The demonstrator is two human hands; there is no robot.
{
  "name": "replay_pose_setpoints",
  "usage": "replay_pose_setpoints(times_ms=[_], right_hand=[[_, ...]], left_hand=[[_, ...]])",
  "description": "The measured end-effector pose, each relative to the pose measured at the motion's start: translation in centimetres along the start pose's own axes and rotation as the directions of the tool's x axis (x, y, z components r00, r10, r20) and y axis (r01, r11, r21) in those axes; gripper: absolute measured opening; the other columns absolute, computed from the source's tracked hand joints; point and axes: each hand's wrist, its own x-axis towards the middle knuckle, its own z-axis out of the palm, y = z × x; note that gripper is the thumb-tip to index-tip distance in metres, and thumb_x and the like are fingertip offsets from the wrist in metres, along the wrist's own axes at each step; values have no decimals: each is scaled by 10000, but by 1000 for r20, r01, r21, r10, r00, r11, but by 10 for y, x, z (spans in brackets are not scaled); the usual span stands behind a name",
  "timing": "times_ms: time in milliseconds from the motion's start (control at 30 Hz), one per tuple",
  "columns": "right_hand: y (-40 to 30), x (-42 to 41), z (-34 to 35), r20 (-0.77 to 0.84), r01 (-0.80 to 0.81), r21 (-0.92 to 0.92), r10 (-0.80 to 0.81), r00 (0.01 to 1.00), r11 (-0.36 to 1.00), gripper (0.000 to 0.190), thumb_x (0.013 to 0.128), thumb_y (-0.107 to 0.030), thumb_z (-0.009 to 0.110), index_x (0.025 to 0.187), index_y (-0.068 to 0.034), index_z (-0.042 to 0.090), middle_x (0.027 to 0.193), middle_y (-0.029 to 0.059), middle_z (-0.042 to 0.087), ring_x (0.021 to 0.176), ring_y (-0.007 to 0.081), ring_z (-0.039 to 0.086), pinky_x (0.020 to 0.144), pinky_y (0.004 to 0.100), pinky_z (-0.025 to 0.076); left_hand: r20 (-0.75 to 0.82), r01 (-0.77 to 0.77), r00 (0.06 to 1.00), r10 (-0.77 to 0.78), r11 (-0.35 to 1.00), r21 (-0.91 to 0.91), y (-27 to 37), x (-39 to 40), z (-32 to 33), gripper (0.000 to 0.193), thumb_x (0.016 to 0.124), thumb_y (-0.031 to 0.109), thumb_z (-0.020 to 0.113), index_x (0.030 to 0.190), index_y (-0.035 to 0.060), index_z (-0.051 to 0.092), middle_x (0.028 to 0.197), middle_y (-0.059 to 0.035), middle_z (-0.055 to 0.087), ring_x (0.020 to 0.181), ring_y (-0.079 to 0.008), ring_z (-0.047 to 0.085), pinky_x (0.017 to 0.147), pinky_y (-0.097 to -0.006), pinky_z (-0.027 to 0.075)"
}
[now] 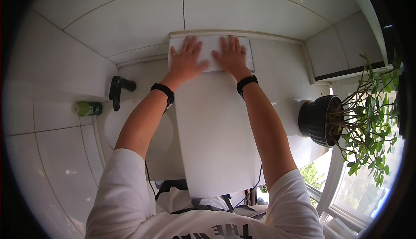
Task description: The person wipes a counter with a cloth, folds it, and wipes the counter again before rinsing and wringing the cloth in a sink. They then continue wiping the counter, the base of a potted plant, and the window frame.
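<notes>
A folded white cloth [209, 53] lies across the far end of a long white board [214, 125], close to the tiled wall. My left hand [187, 58] is pressed flat on the cloth's left part, fingers spread and a ring on one of them. On the right part rests my right hand [231, 56], palm down with its fingers apart, also wearing a ring. Neither hand grips the cloth; the palms and the cloth beneath them are hidden. The board reaches from the wall back to my waist.
Left of the board are a black faucet [120, 89], a white basin [159, 131] partly hidden by my arm, and a green bottle [87, 109]. A plant in a black pot [320, 121] stands at the right by a window [360, 187]. Dark cords [256, 187] hang near my waist.
</notes>
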Motion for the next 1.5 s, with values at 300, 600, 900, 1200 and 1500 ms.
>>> replay_pose_setpoints(times_ms=[300,600,900,1200,1500], right_hand=[[0,-3,4,-86,15,41,-11,996,999,761,900,-584,474,1495,-122,363,1573,204,269,1470,385,203,1126,612,202],[2,0,9,-204,44,62,-31,979,997,778,902,-593,478,1494,-101,364,1574,195,270,1477,379,192,1137,615,187],[-13,-22,-30,21,-221,27,220,975,975,861,899,-693,408,1544,-137,279,1603,224,178,1497,402,97,1158,606,134],[-1,-8,-25,107,-202,142,188,976,969,842,913,-650,439,1539,-110,279,1603,253,153,1499,429,45,1164,588,123],[2,6,-16,4,-87,-181,89,996,980,894,909,-621,454,1516,8,267,1607,236,148,1500,403,75,1164,556,165]], left_hand=[[-17,2,1000,-1,998,57,0,-1,3,728,910,530,511,1495,131,345,1608,-71,238,1501,-251,180,1078,-705,242],[13,35,999,-36,995,93,6,5,-1,734,906,508,512,1508,131,327,1625,-72,198,1511,-248,145,1112,-685,215],[0,22,1000,-22,993,116,8,1,-1,699,918,489,524,1500,148,341,1614,-78,229,1502,-260,177,1072,-716,246],[-135,141,982,-130,988,70,7,-4,3,625,898,457,565,1433,156,445,1541,-124,326,1453,-347,259,1035,-729,282],[-197,98,976,-94,995,9,6,-2,5,611,884,441,585,1395,122,480,1523,-168,336,1444,-383,262,1066,-689,277]])
